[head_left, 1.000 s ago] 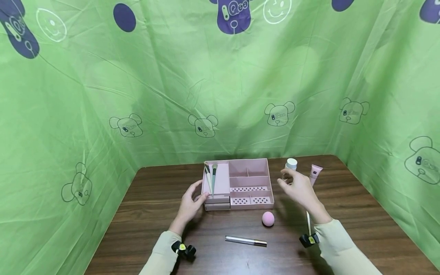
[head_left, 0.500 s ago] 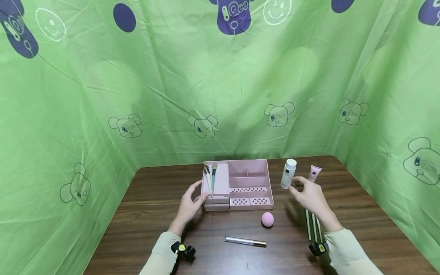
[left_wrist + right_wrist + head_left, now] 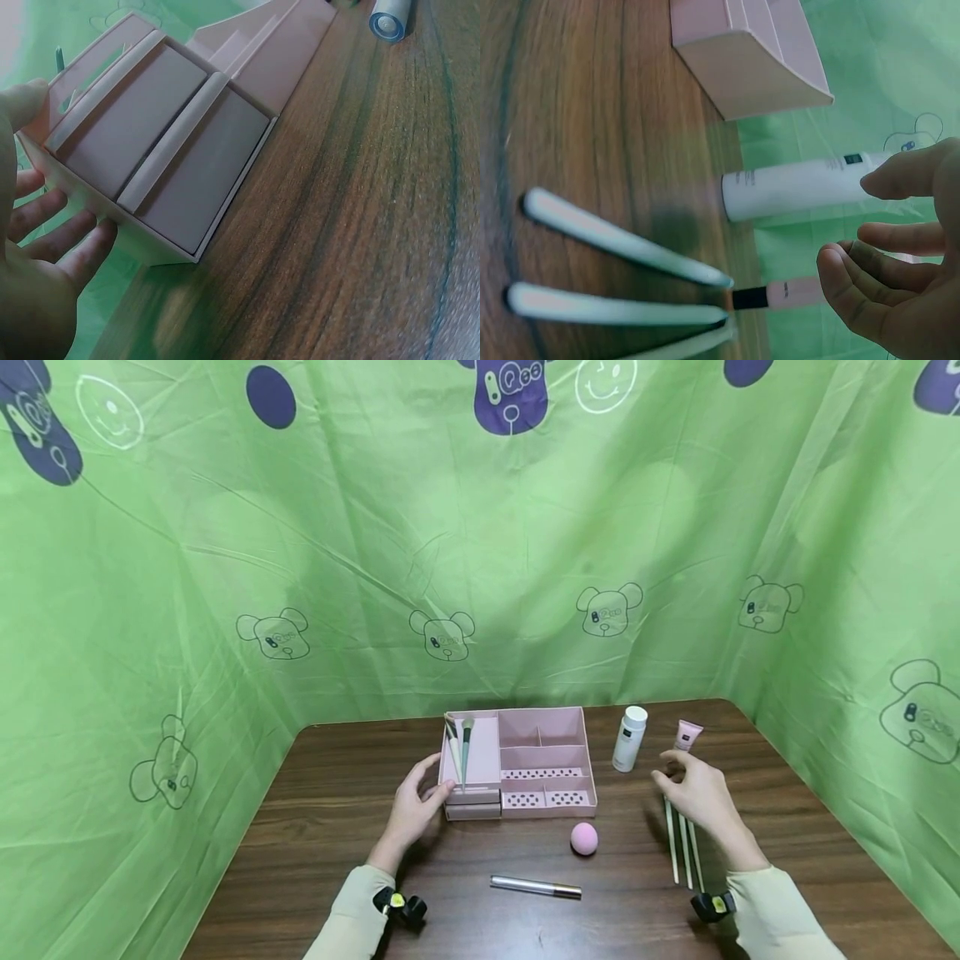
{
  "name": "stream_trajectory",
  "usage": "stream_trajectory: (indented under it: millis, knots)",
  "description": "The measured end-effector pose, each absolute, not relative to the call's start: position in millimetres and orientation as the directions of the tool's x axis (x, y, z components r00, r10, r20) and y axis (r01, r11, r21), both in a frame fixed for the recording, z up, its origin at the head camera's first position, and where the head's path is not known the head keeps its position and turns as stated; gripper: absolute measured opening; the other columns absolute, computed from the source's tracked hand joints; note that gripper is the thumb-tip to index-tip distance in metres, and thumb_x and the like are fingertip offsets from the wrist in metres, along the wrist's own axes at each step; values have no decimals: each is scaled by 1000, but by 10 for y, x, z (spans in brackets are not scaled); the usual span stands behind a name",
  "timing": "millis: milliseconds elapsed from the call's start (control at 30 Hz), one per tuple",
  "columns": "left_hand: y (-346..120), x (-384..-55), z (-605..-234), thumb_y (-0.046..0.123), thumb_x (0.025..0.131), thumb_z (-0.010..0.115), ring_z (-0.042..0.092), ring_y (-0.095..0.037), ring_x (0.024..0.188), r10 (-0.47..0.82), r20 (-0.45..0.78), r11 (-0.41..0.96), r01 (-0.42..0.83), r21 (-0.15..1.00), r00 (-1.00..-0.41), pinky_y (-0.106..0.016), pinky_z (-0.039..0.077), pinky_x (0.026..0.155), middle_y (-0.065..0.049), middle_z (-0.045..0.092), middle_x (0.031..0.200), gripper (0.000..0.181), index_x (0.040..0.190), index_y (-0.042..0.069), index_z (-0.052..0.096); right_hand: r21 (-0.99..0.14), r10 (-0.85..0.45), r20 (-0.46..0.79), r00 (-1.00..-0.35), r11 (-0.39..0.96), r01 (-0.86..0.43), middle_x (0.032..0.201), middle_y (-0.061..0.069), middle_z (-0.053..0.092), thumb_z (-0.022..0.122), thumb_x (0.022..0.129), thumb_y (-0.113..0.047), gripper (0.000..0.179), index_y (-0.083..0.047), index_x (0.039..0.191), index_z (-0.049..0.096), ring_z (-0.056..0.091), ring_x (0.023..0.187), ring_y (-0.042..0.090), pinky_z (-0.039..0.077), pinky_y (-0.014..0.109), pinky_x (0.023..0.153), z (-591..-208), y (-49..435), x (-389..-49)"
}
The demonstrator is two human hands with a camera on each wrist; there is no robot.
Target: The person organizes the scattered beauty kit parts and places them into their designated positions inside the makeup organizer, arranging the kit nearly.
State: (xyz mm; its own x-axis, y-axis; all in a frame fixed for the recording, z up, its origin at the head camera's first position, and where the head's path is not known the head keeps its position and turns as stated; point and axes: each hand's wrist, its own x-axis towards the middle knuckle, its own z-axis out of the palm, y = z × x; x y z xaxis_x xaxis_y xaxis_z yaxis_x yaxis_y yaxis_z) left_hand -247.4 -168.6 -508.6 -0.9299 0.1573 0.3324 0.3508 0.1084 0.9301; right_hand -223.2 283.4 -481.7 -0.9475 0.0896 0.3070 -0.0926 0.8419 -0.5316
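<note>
Two hands, 1 box in play. Clock: 12 = far table edge, head view.

L hand (image 3: 415, 797) was at approx. 8 o'clock on the pink box (image 3: 483, 747), gripping its near L corner: thumb over the top edge, other fingers spread along the outer side wall (L wrist view). Box sat flat mid-table (image 3: 315, 827), its 2 drawers (image 3: 474, 811) closed, facing 6. White brush (image 3: 454, 750) & green brush (image 3: 466, 756) lay on its L-hand tray, bristles twd 12. Compartments to the R were split by low dividers; nearer ones had dotted floors.

R hand (image 3: 701, 789) hung at approx. 3 o'clock from box, over the far ends of 3 pale handles (image 3: 672, 852). Fingers loosely bent, moderate gap betw. thumb & index, holding nothing. Handles lay side by side, near ends twd 6; far ends hidden by hand in head view.

Bottle (image 3: 628, 742), white, stood upright just past box at 3, at 10 from R hand, apart from it. Tube (image 3: 687, 734), pink, stood on its blk cap at 12 from R hand, lower part hidden in head view; R wrist view showed cap just beyond the handle ends.

Pink ball (image 3: 584, 839) was near box at approx. 5; silver rod (image 3: 536, 887) lay at 6, dark end twd 3. Green curtain (image 3: 495, 552) w/ bear prints hung behind, 9 thru 3.
</note>
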Motion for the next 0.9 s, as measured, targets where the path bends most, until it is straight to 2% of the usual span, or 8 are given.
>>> stream_trajectory:
  millis: [167, 300, 433, 900]
  knots:
    - [-1684, -2472, -5094, 8, 90, 69, 49, -48, 124, 159, 335, 105, 354, 930, -929, -54, 44, 103, -32, 46, 139, 59, 139, -10, 43, -508, 110, 302, -947, 859, -62, 94, 13, 73, 68, 86, -22, 32, -5, 113, 66, 69, 86, 35, 51, 51, 73, -4863, 2953, -2200]
    - [-1685, -2478, -5099, 8, 90, 70, 48, -48, 125, 156, 324, 101, 341, 935, -933, -51, 45, 104, -31, 46, 140, 59, 140, -9, 42, -478, 128, 264, -956, 878, -14, 92, 14, 72, 66, 84, -21, 34, -4, 113, 66, 65, 86, 42, 49, 52, 67, -4898, 3058, -2182]
    - [-1688, -2485, -5099, 8, 90, 70, 47, -47, 127, 155, 311, 103, 329, 939, -938, -49, 45, 105, -30, 45, 141, 60, 140, -9, 42, -469, 160, 217, -963, 882, 41, 91, 15, 70, 65, 83, -21, 34, -3, 113, 65, 63, 86, 44, 47, 51, 63, -4938, 3151, -2171]
    - [-1685, -2462, -5079, 7, 90, 69, 50, -44, 124, 150, 325, 129, 344, 930, -934, -52, 45, 104, -29, 46, 141, 58, 139, -9, 43, -443, 175, 57, -983, 887, 132, 90, 17, 69, 67, 85, -27, 39, 0, 114, 63, 60, 89, 50, 45, 54, 66, -5079, 3272, -2145]
